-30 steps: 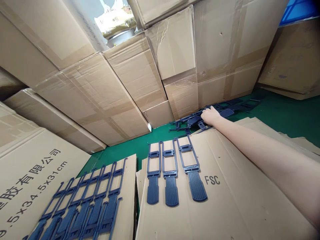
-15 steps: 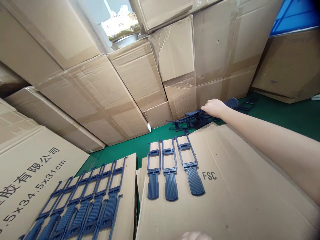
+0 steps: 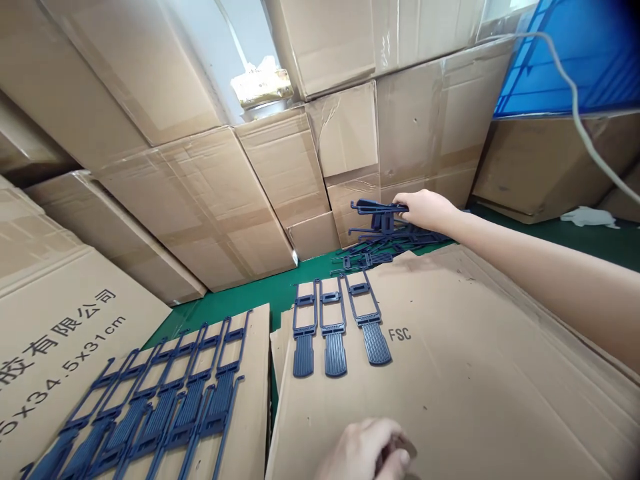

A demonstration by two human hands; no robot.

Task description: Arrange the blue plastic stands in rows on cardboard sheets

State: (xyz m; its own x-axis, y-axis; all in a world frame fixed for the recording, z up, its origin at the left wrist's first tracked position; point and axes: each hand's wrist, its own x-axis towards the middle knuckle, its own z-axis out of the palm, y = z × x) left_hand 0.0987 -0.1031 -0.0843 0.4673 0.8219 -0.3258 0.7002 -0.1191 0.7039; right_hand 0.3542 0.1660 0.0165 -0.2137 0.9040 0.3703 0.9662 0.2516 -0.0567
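My right hand [image 3: 425,208] reaches far forward and is closed on a dark blue plastic frame part [image 3: 377,212], lifted above a loose pile of the same parts [image 3: 380,250] on the green floor. Three matching blue parts [image 3: 335,323] lie side by side on the flattened cardboard sheet [image 3: 475,373] marked FSC. My left hand [image 3: 367,453] rests at the bottom edge on that cardboard, fingers curled around something small I cannot make out. Several more blue parts [image 3: 165,407] lie in a row on a cardboard box [image 3: 60,333] at the lower left.
Stacked cardboard boxes [image 3: 210,193] form a wall behind the pile. A blue crate [image 3: 575,60] with a grey cable [image 3: 580,120] across it sits at the upper right. Green floor [image 3: 575,233] shows at the right, with a white scrap [image 3: 585,217] on it.
My right hand has lifted a blue part up out of the pile. My left hand has come further into view at the bottom edge. The camera has tilted upward.
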